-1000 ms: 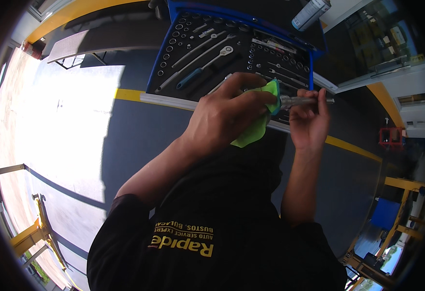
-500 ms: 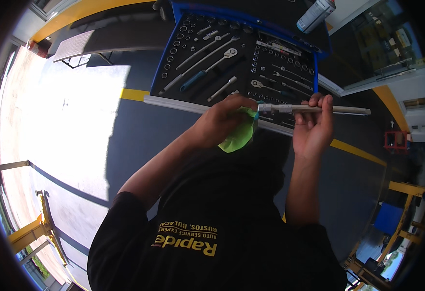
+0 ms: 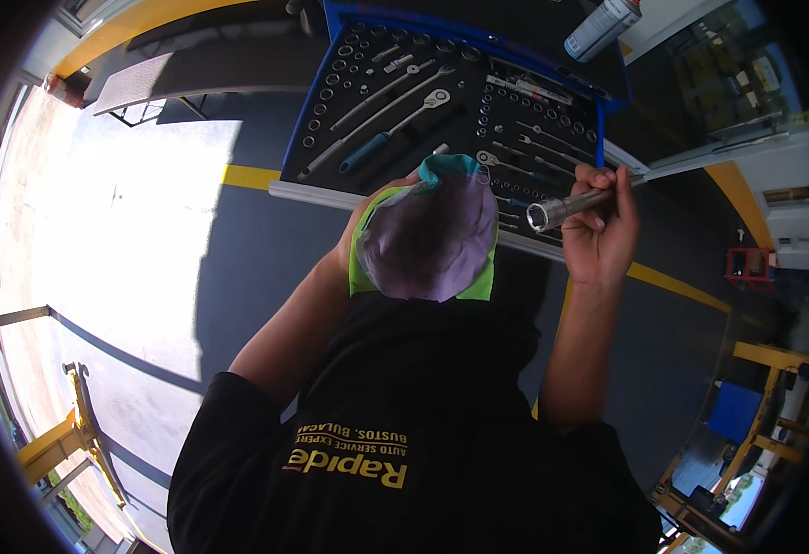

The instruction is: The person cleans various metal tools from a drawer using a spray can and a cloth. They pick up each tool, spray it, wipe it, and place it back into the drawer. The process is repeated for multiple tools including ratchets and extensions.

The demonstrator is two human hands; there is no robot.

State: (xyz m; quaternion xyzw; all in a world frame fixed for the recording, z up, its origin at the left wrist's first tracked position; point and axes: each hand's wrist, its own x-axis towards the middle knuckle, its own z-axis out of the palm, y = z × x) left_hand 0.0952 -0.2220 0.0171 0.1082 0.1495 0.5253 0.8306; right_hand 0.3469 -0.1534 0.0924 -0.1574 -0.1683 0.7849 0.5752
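Note:
A round cloth rag [image 3: 428,235] lies spread over my left hand [image 3: 344,247], its stained lilac face up, with bright green and teal edges. The rag covers most of that hand's fingers, but the hand grips it from behind. My right hand [image 3: 600,222] has its fingers closed round a long chrome socket wrench [image 3: 561,212]. The open socket end points left, apart from the rag, and the far end of the bar runs off behind my fingers. Both hands are over the front edge of an open tool drawer [image 3: 331,196].
Ratchets [image 3: 395,129], sockets and wrenches sit in black foam in the drawer. A spray can [image 3: 601,30] stands on the blue tool cabinet [image 3: 478,42]. A long bench [image 3: 160,81] is at the far left, yellow metal frames [image 3: 774,369] at the right.
The rag has come away from the socket end and now lies opened out in my left hand. The wrench has tilted, so its socket end is lower and turned toward me.

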